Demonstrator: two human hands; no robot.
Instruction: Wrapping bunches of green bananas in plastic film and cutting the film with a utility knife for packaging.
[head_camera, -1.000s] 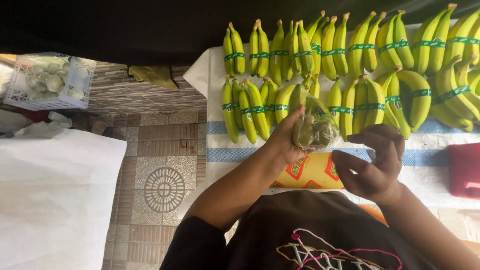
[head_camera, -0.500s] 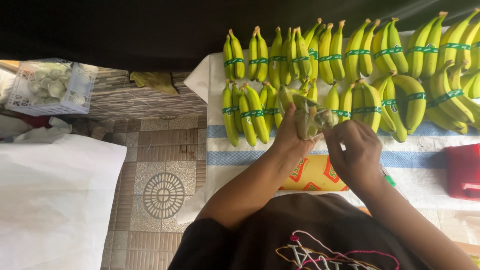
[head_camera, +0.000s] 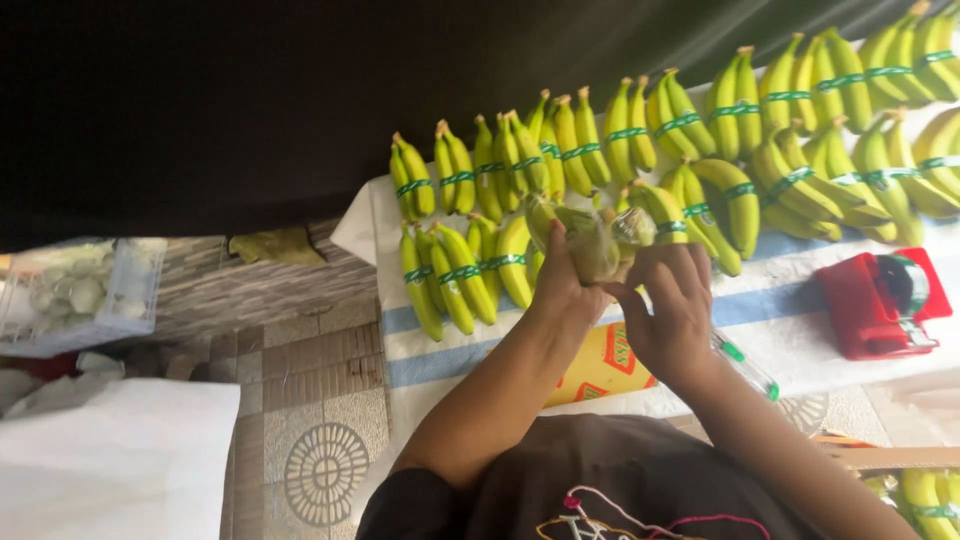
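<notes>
My left hand (head_camera: 562, 285) grips a small bunch of green bananas in a clear plastic bag (head_camera: 588, 238), held above the cloth. My right hand (head_camera: 672, 305) pinches the twisted top of that bag beside it. Under the hands lies a yellow and orange printed sheet (head_camera: 602, 366). Beyond the hands, two rows of banana bunches (head_camera: 470, 270), each bound with green tape, lie on a white cloth with blue stripes (head_camera: 430, 362).
A red tape dispenser (head_camera: 880, 302) with green tape stands on the cloth at right. A green-tipped pen (head_camera: 745, 366) lies near my right wrist. A white basket (head_camera: 75, 296) sits at left on the tiled floor (head_camera: 305, 420). White sheeting (head_camera: 110, 460) covers the lower left.
My right hand rose from below the bag to its twisted top. Both hands and the bag shifted up toward the banana rows, and the view swung left.
</notes>
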